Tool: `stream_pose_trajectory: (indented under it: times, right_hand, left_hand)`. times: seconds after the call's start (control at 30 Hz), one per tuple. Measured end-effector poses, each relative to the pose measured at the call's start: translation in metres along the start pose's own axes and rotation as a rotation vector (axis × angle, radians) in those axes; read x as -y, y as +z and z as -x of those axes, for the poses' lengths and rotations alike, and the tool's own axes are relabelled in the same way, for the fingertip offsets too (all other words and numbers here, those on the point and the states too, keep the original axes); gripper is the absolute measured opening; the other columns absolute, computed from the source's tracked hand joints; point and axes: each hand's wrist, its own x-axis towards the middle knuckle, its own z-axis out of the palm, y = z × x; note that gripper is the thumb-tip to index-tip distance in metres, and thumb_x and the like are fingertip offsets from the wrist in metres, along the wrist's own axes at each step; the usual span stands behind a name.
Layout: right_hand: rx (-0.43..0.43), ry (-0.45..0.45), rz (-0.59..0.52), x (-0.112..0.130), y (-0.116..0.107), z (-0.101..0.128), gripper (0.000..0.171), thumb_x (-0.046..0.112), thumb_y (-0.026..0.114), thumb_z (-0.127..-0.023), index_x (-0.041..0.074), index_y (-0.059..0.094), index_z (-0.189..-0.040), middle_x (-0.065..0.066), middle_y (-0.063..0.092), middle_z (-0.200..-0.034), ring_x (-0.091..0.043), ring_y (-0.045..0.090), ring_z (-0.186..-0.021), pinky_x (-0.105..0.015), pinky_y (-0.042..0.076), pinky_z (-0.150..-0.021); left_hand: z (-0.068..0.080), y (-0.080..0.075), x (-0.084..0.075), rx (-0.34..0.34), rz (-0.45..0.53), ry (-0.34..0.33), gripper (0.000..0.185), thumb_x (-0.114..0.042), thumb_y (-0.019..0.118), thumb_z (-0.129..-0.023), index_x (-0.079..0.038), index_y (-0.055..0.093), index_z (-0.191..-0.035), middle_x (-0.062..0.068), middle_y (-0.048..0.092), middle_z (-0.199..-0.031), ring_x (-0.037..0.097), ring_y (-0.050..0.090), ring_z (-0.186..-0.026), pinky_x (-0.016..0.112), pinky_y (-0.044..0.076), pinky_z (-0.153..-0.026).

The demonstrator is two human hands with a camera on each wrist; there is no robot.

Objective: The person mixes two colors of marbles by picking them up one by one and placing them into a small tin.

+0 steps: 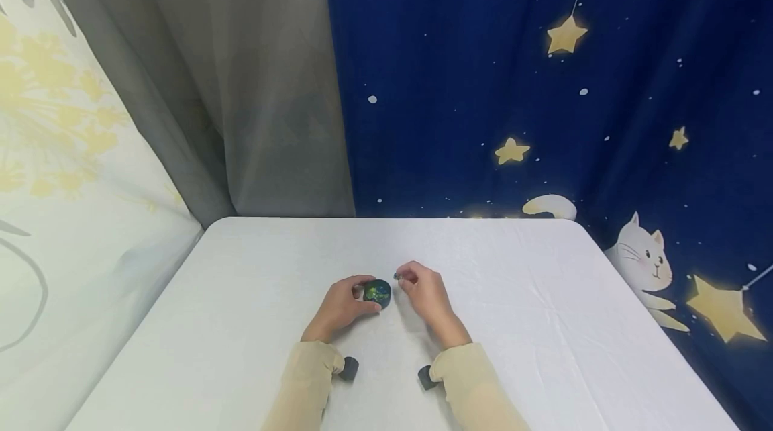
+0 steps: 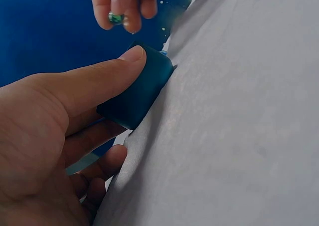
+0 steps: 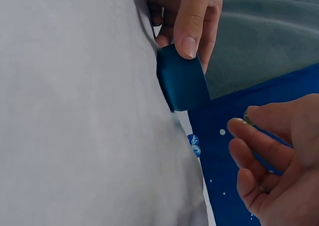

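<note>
Round box: a small dark-blue round box (image 1: 377,293) with a green-speckled top stands on the bench, near its middle, between the two hands; its flat side wall shows in the left wrist view (image 2: 137,94) and in the right wrist view (image 3: 183,81).
Left hand: the left hand (image 1: 341,307) grips the box, thumb (image 2: 107,76) pressed along one side and the other fingers curled round the far side, where they touch the bench.
Left arm: the forearm lies low over the bench in a cream sleeve, wrist bent inward toward the box.
Small piece: a tiny greenish piece (image 2: 115,18), too small to identify, is pinched just above and beside the box, clear of it.
Right hand: the right hand (image 1: 423,290) pinches the piece between thumb and forefinger (image 3: 259,138); the remaining fingers are curled loosely beneath.
Right arm: cream-sleeved, angled in from the right, hand raised slightly off the bench.
Bench: a white cloth covers the bench (image 1: 543,323).
Backdrop: a dark-blue curtain (image 1: 483,82) with stars and a white cat hangs behind; grey fabric to the left.
</note>
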Motion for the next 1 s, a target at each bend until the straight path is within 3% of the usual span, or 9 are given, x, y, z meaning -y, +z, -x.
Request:
stream_pose_trajectory:
  times: [0.4, 0.8, 1.0]
  right_hand:
    - [-0.050, -0.130, -0.041, 0.006, 0.000, 0.002, 0.016, 0.008, 0.071, -0.087, 0.014, 0.070, -0.102, 0.002, 0.071, -0.089, -0.014, 0.063, -0.084, -0.034, 0.051, -0.074]
    - [-0.050, -0.154, -0.069, 0.014, 0.004, 0.003, 0.018, 0.006, 0.073, -0.086, 0.013, 0.073, -0.103, 0.000, 0.071, -0.092, -0.015, 0.063, -0.085, -0.043, 0.052, -0.076]
    - [-0.087, -0.167, -0.092, 0.014, 0.006, 0.003, 0.018, 0.009, 0.073, -0.086, 0.014, 0.074, -0.103, 0.002, 0.070, -0.087, -0.012, 0.063, -0.080, -0.032, 0.053, -0.071]
  left_hand:
    - [0.000, 0.000, 0.001, -0.002, -0.006, 0.003, 0.060, -0.033, 0.086, -0.072, -0.015, 0.065, -0.125, 0.004, 0.065, -0.117, 0.021, 0.059, -0.098, 0.043, 0.049, -0.086]
    - [0.000, 0.000, -0.001, -0.003, -0.025, 0.005, 0.060, -0.031, 0.086, -0.072, -0.014, 0.065, -0.125, 0.003, 0.066, -0.114, 0.018, 0.058, -0.094, 0.041, 0.049, -0.083]
    - [-0.001, -0.001, -0.001, -0.001, -0.033, 0.004, 0.059, -0.031, 0.086, -0.072, -0.014, 0.065, -0.125, 0.001, 0.065, -0.111, 0.017, 0.056, -0.090, 0.041, 0.048, -0.081]
